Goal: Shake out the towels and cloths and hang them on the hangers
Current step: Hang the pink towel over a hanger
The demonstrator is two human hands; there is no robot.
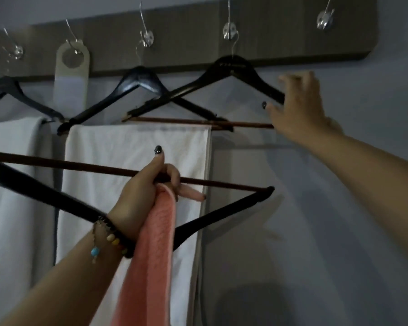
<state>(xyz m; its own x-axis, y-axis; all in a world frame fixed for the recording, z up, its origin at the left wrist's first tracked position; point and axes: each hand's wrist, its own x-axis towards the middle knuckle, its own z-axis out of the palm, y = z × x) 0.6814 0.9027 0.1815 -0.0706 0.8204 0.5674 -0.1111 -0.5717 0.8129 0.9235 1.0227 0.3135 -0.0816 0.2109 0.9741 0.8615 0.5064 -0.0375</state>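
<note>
In the lower centre of the frame, the left hand (146,196) grips the crossbar of a black hanger (222,217) held upside down, pinching a pink cloth (151,255) that trails toward the bottom edge. Farther off, at upper right, the right hand (297,107) curls its fingers around the end of an empty hanger (231,69) on a hook rail (198,34). Behind, two white towels (132,156) hang on hangers at centre and left.

Bare wall (339,208) lies open to the right of the hanging white towel (137,156). Left of it, crossed black hangers (165,95) (arms overlapping) and another towel (12,161) crowd the hook rail (186,43).
</note>
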